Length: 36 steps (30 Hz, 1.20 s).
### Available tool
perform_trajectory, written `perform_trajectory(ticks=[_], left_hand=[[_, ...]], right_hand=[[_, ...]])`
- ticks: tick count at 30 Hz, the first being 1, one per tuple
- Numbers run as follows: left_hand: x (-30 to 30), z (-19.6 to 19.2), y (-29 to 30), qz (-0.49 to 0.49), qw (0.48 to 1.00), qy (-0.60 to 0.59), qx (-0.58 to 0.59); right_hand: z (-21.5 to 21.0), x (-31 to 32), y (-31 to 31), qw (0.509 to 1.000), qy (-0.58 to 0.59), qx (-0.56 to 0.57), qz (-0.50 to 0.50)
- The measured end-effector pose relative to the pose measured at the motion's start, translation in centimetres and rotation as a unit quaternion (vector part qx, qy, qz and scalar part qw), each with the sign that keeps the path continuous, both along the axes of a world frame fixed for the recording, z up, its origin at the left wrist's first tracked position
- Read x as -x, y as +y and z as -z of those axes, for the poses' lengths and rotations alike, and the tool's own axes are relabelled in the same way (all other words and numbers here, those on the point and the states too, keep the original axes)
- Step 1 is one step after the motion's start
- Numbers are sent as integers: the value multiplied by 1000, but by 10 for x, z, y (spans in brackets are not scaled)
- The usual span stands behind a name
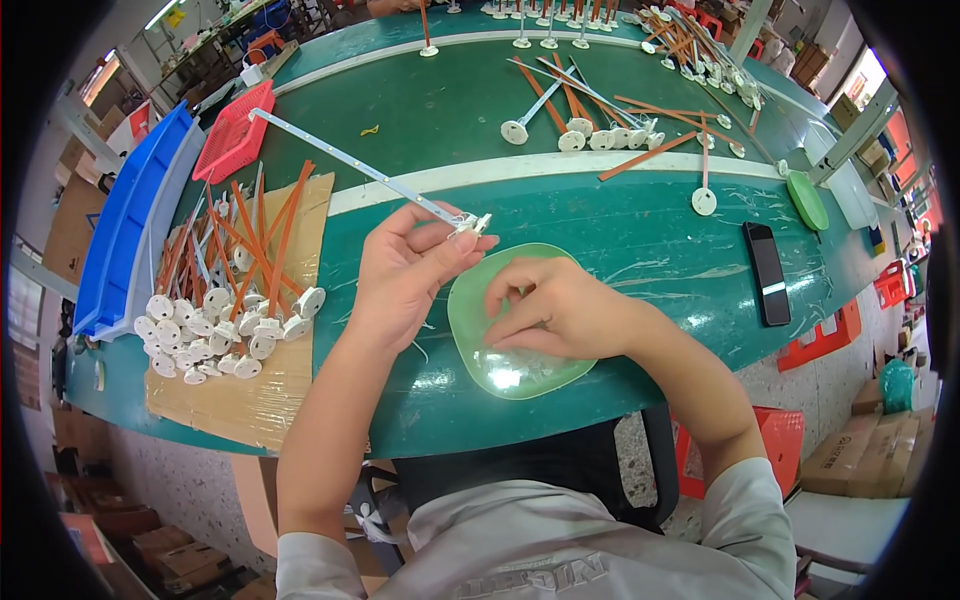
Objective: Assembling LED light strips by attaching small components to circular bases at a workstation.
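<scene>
my left hand [405, 268] is closed in a pinch, thumb and fingers gripping a pale led strip [350, 168] near its white end fitting [473, 227], where a few thin wires bunch up. the strip's long axis slants away from me and to the left, its far tip crossing the view of the red plastic basket [235, 132]; i can't tell whether the two touch. the fitting is at the opposite end, pointing right, just past my left fingertips.

my right hand [565, 308] is over the shallow green dish [463, 325], fingers curled and thumb drawn in toward them, low inside the rim. whether anything sits between those fingertips i cannot tell, and glare hides much of the dish's bottom.

the relation that counts, as i judge it, is fitting to right hand: the fitting lies to the left of my right fingers and farther from my body, just beyond the dish's upper left edge. so the gap between them is short and diagonal, with the strip's length trailing off the other way, clear of my right hand. the left hand is nearer the fitting; the right is nearer the dish, which rests on the green tabletop [400, 405].
</scene>
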<state>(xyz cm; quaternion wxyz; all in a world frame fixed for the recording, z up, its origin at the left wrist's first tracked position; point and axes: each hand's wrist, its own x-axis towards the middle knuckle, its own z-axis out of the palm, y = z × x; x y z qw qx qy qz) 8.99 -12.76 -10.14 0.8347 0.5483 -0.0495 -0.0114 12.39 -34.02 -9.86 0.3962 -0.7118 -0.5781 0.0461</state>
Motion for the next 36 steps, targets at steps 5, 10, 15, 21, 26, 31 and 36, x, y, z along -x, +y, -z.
perform_trajectory(ticks=[5,10,15,21,26,31,36], left_hand=[[2,-1,-1,12,1000,-2,13],[3,1,-2,20,997,-51,57],[4,2,-2,23,994,-56,92],[7,-1,-4,28,994,-53,95],[7,4,-6,42,992,-66,103],[7,6,-9,61,988,-73,123],[8,5,-13,66,988,-78,119]], right_hand=[[-4,4,-1,996,69,15,53],[0,-1,-1,994,91,0,64],[-15,6,-3,983,149,-8,103],[-11,5,-4,939,295,-132,119],[-8,8,3,909,323,-229,131],[1,4,4,913,196,-317,167],[-6,10,1,948,78,-228,206]])
